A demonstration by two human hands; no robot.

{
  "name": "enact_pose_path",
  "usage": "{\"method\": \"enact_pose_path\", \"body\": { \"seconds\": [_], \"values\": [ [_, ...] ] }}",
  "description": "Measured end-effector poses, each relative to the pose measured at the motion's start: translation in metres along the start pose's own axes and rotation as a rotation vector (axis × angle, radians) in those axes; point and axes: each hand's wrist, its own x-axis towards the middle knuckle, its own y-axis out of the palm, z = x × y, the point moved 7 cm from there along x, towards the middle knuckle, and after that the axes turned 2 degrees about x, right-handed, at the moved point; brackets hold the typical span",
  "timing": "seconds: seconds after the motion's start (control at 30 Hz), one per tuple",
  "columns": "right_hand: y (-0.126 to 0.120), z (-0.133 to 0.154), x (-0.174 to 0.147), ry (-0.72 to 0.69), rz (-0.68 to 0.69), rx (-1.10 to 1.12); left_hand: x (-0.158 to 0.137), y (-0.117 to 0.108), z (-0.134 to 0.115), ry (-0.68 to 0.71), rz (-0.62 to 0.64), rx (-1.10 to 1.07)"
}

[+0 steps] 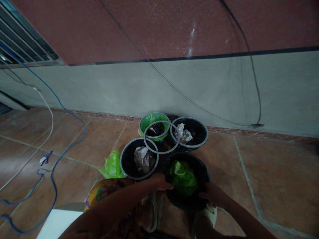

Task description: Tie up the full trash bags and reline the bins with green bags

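A black bin (185, 204) stands in front of me, with a crumpled green plastic bag (183, 179) inside it. My left hand (160, 182) is closed on the left side of its rim. On the right side, my right hand (213, 194) grips the same rim, its fingertips partly in shadow. A loose grey ring (161, 152) lies across the tops of the bins behind. To the left is a grey-rimmed bin (124, 166) with crumpled paper (144, 159) in it. At the back right, another bin (203, 144) also holds crumpled paper (183, 134).
A green-lined bin (151, 118) stands by the wall (112, 86). Green plastic (112, 165) lies on the tiled floor at left. A blue cable (83, 132), a white cable (52, 122) and keys (45, 158) are farther left. A white box-like object (58, 224) is near me.
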Motion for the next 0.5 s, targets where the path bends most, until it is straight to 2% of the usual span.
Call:
{"method": "enact_pose_path", "body": {
  "seconds": [0.1,0.17,0.23,0.3,0.4,0.5],
  "values": [
    [0.010,0.004,-0.005,-0.054,0.012,-0.100,-0.004,0.016,0.002,0.036,0.039,0.159],
    [0.022,0.002,-0.008,-0.003,0.112,-0.043,-0.005,0.020,-0.002,0.079,0.018,0.221],
    [0.033,0.000,-0.011,0.105,0.216,0.117,-0.004,0.020,-0.007,0.106,0.004,0.216],
    [0.035,0.003,-0.011,0.180,0.231,0.359,-0.002,0.017,-0.014,0.107,0.027,0.088],
    [0.013,0.006,-0.002,0.216,0.052,0.716,0.004,-0.002,-0.028,0.104,0.033,-0.297],
    [-0.016,-0.002,0.010,0.236,-0.153,0.833,0.009,-0.034,-0.033,0.061,-0.115,-0.593]
  ]
}}
